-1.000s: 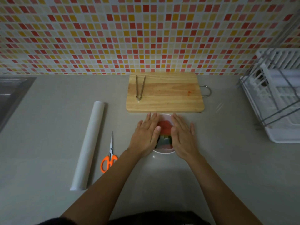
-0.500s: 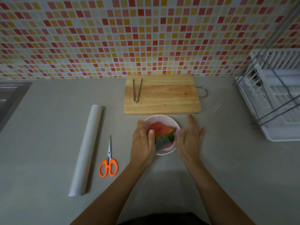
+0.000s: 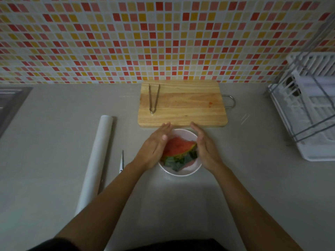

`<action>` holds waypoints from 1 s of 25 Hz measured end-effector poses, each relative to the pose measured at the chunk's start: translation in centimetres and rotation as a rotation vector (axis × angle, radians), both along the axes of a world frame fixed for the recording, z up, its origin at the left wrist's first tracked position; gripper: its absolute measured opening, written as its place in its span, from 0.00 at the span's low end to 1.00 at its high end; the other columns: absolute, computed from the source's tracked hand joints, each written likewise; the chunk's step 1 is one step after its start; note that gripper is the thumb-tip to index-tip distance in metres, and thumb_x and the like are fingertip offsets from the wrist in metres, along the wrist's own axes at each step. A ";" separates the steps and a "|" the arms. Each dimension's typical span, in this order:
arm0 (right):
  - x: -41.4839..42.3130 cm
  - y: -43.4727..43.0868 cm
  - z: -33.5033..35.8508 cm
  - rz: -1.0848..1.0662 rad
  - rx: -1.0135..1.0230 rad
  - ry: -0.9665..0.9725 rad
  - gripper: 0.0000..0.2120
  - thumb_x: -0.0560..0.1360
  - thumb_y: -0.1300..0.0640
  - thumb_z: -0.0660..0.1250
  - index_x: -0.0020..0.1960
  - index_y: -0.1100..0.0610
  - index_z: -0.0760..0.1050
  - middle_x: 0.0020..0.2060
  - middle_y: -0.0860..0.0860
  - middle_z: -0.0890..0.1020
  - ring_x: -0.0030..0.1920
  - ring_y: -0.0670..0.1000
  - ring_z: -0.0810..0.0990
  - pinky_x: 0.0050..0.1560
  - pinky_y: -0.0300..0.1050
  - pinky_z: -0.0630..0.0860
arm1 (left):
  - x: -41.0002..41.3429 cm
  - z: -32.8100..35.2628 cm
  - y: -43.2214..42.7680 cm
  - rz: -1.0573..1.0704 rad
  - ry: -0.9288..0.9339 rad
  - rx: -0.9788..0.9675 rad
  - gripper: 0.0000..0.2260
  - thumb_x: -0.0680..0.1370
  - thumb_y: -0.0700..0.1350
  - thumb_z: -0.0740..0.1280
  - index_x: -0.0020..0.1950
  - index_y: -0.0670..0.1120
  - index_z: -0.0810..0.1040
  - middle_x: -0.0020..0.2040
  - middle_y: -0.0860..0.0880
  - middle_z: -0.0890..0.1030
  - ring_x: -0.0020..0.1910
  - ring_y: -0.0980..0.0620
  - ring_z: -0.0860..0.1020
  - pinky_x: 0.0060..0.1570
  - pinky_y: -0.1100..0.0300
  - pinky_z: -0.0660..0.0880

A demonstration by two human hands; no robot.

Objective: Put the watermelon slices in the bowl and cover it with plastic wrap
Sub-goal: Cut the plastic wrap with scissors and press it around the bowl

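A rectangular light wooden cutting board [image 3: 183, 104] with a metal loop handle lies on the grey countertop [image 3: 54, 142] against the red, orange and yellow mosaic tile wall [image 3: 145, 38]. Slim metal tongs [image 3: 153, 98] rest on the board's left part. A white plastic dish rack [image 3: 308, 109] stands at the right, a steel sink edge [image 3: 10, 104] at the left.

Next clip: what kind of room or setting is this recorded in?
Most likely a home kitchen counter. A mosaic tiled backsplash runs behind the worktop, a white dish rack stands at the right, a metal sink edge shows at the left, and a wooden cutting board lies by the wall.
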State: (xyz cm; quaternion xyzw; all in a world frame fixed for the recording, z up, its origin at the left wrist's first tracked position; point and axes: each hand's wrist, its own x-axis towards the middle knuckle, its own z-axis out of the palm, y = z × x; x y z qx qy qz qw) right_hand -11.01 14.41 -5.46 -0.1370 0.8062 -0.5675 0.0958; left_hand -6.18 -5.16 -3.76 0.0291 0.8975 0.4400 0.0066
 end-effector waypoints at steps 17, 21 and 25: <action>-1.8 -0.6 -1.8 -0.023 -0.152 -0.355 0.34 0.66 0.22 0.48 0.52 0.43 0.80 0.47 0.49 0.85 0.52 0.49 0.83 0.54 0.47 0.77 | -2.4 -1.3 0.1 -0.050 -0.094 0.145 0.16 0.80 0.57 0.51 0.62 0.60 0.72 0.57 0.54 0.78 0.56 0.54 0.76 0.55 0.66 0.72; -1.6 -0.5 -1.0 -0.010 -0.096 -0.354 0.36 0.68 0.24 0.45 0.58 0.46 0.77 0.56 0.53 0.82 0.58 0.51 0.79 0.59 0.47 0.74 | -2.4 -1.5 0.0 0.033 -0.212 0.281 0.18 0.78 0.61 0.50 0.60 0.62 0.75 0.59 0.49 0.79 0.58 0.51 0.77 0.60 0.54 0.75; 1.3 0.3 -0.1 -0.384 -0.032 -0.050 0.33 0.73 0.33 0.43 0.69 0.48 0.67 0.64 0.40 0.70 0.64 0.37 0.68 0.57 0.20 0.60 | -2.7 -1.3 -0.1 0.045 -0.276 0.412 0.16 0.80 0.60 0.48 0.64 0.68 0.68 0.67 0.60 0.71 0.65 0.59 0.69 0.63 0.63 0.66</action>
